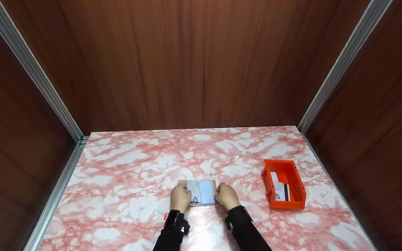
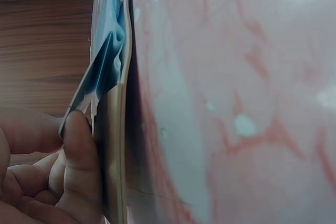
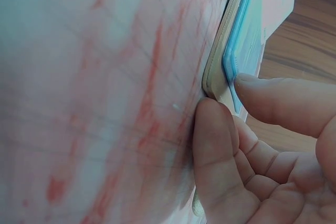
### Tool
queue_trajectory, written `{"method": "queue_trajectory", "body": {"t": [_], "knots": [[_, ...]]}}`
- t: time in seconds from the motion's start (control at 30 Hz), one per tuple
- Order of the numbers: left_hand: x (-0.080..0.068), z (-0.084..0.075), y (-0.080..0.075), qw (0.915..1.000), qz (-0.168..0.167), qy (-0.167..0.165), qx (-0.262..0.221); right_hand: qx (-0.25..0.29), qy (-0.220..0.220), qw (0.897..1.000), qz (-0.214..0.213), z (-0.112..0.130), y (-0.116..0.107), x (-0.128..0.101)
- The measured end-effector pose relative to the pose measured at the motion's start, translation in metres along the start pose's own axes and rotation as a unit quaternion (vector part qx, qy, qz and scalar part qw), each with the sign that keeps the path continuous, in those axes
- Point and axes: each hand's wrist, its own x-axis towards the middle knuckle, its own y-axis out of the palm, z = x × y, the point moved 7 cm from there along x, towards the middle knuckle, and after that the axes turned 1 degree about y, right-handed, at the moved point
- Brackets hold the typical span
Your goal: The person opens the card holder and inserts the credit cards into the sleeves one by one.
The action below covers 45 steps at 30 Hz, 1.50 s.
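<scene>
An open card holder with a tan cover point(image 2: 118, 150) and bluish clear plastic sleeves point(image 1: 207, 191) lies low over the table in front of me. At its left side my left hand point(image 1: 180, 197) pinches a thin pale card point(image 1: 194, 189) between thumb and finger; in the left wrist view the card stands at a slant, its far end among the sleeves. My right hand point(image 1: 226, 196) grips the holder's right edge, thumb on the blue sleeve point(image 3: 231, 61) and finger against the tan cover point(image 3: 212, 74). The right palm side is partly visible in the right wrist view.
To the right stands an orange bin point(image 1: 297, 184) with several cards point(image 1: 281, 191) inside. A small red tag point(image 1: 166, 216) shows beside the left wrist. Dark wood panels point(image 1: 201, 66) enclose the pink-and-white marbled table point(image 1: 134, 167) at the back and both sides.
</scene>
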Motion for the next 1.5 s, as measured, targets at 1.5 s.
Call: {"method": "queue_trajectory", "body": {"t": [1.5], "knots": [[-0.003,-0.003,0.010,0.9998,0.007,-0.015,-0.009,-0.002,-0.013,1.000,-0.015,0.000,-0.001,-0.001]]}}
